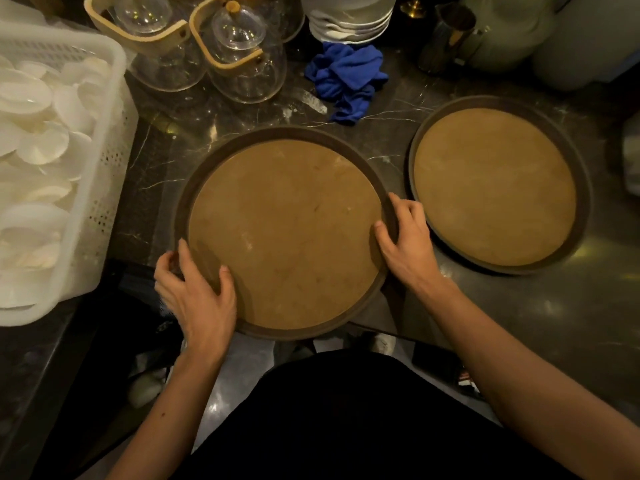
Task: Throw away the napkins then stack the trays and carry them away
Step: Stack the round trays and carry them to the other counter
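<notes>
Dark counter (pixel 519 323), hands (pixel 197 299) hiding tray (pixel 284 233) rim

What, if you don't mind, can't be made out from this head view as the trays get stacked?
- Left hand fingertips: curled under the near tray rim, so grip depth is unclear.
- Right hand: fingers drape over the rim; contact underneath is hidden.
- Far tray: its underside is hidden.
- White basket: cut off by the left edge.
- Napkins: none identifiable.

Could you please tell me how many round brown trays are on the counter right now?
2. The near tray sits at the counter's front edge, gripped by the left hand and right hand. The far tray lies to its right, untouched. None appears stacked or hidden.
</notes>
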Tool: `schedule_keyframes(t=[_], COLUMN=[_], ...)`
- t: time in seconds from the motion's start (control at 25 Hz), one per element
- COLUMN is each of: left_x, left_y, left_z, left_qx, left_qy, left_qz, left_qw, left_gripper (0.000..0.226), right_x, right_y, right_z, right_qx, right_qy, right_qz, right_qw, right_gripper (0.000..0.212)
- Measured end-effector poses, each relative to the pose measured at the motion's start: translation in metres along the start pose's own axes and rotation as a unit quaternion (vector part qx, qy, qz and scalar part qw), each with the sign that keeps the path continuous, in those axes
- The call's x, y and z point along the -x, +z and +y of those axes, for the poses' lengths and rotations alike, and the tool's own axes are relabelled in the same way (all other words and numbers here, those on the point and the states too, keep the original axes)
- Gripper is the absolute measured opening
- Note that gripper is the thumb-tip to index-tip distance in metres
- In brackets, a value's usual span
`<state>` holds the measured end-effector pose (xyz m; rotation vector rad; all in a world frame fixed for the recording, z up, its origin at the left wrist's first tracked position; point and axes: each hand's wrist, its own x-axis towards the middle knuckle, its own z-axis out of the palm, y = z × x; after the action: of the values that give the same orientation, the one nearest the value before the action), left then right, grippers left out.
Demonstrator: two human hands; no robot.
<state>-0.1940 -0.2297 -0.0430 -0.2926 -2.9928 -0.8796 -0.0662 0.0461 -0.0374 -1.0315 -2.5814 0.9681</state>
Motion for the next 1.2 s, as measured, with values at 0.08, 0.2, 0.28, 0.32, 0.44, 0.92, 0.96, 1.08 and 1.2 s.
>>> schedule_keyframes(t=[0.08, 0.2, 0.28, 0.32, 0.44, 0.92, 0.96, 1.08, 1.2], left_x=[0.009, 0.024, 0.036, 0.043, 0.064, 0.072, 0.062, 0.032, 0.009], left_y=[0.0, 0.002, 0.01, 0.016, 0.038, 0.138, 0.143, 0.155, 0.164], left_z=[0.01, 0.039, 0.066, 0.081, 0.131, 0.297, 0.305, 0.319, 0.323], left_qx=[-0.019, -0.014, -0.001, 0.001, 0.007, -0.075, -0.086, -0.109, -0.115], left_qy=[0.029, 0.076, 0.111, 0.128, 0.183, 0.294, 0.296, 0.273, 0.224], left_qz=[0.003, -0.003, -0.006, -0.009, -0.036, -0.167, -0.174, -0.195, -0.214], left_qw=[0.999, 0.997, 0.994, 0.992, 0.982, 0.938, 0.935, 0.936, 0.944], left_gripper=[0.066, 0.058, 0.054, 0.052, 0.05, 0.058, 0.059, 0.064, 0.071], right_x=[0.003, 0.004, 0.005, 0.006, 0.007, -0.027, -0.034, -0.055, -0.07], right_y=[-0.007, -0.025, -0.045, -0.056, -0.09, -0.209, -0.214, -0.227, -0.232], right_z=[0.008, 0.021, 0.034, 0.042, 0.075, 0.206, 0.213, 0.229, 0.239], right_qx=[0.002, 0.015, 0.028, 0.035, 0.057, 0.123, 0.133, 0.147, 0.149], right_qy=[-0.044, -0.105, -0.146, -0.161, -0.193, -0.085, -0.071, 0.0, 0.064], right_qz=[0.003, -0.011, -0.02, -0.025, -0.033, 0.049, 0.055, 0.061, 0.063], right_qw=[0.999, 0.994, 0.989, 0.986, 0.979, 0.988, 0.987, 0.987, 0.985], right_gripper=[0.046, 0.041, 0.043, 0.044, 0.045, 0.057, 0.059, 0.066, 0.072])
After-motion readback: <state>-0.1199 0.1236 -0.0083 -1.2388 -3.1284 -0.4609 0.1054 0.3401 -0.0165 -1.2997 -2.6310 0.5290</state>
